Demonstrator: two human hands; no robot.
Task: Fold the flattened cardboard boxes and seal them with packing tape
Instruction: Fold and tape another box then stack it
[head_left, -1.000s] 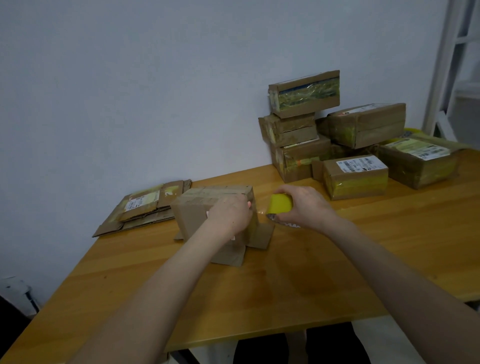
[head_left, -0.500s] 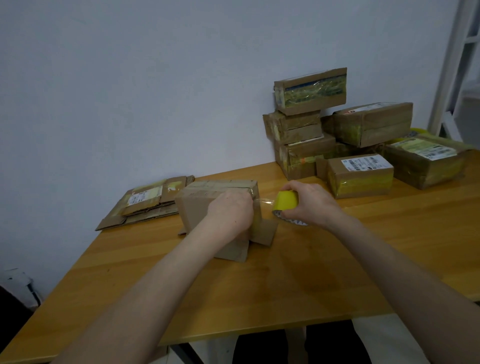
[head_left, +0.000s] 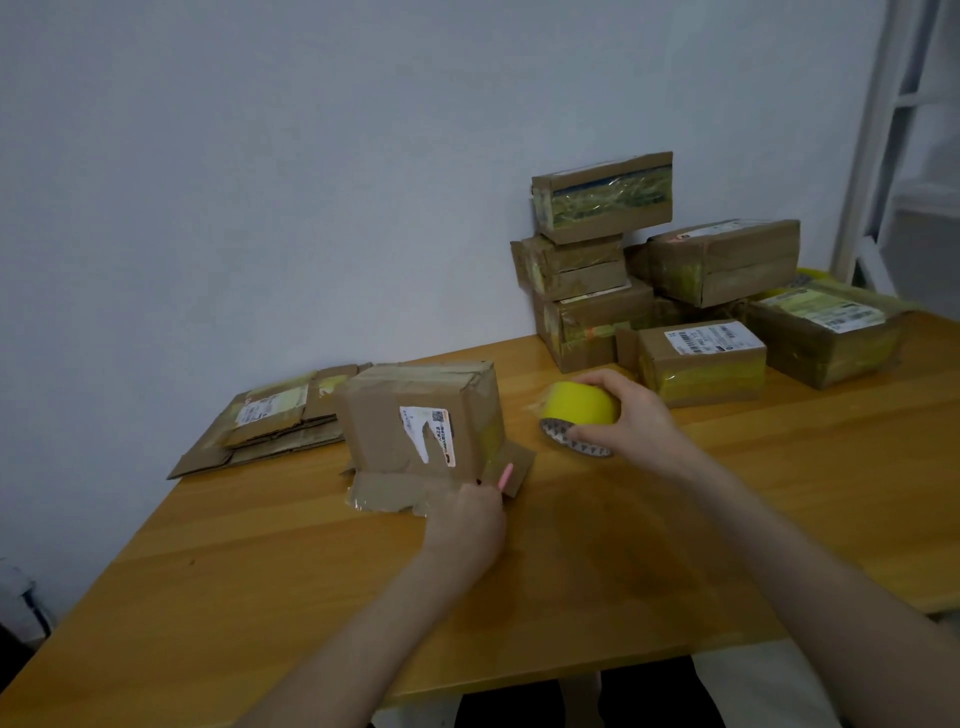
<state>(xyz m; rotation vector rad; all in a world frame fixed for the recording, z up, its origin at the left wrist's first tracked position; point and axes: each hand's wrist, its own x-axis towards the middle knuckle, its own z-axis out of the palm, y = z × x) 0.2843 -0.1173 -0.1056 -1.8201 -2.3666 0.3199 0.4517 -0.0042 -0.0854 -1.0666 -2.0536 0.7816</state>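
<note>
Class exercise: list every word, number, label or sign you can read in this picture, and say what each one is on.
No text reads clearly.
Torn label on the open box: code square, print blurred.
Label on the front sealed box: barcode, print too small.
Label on the right box: blurred.
Label on the flat boxes: blurred.

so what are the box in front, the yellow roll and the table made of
Box: brown corrugated cardboard by the look, matte and creased, with a torn white label and glossy clear tape.
Yellow roll, held in the right hand: packing tape, likely plastic film, smooth with a slight sheen.
Table: wood or wood veneer, orange-toned, visible grain and plank seams, satin finish.
</note>
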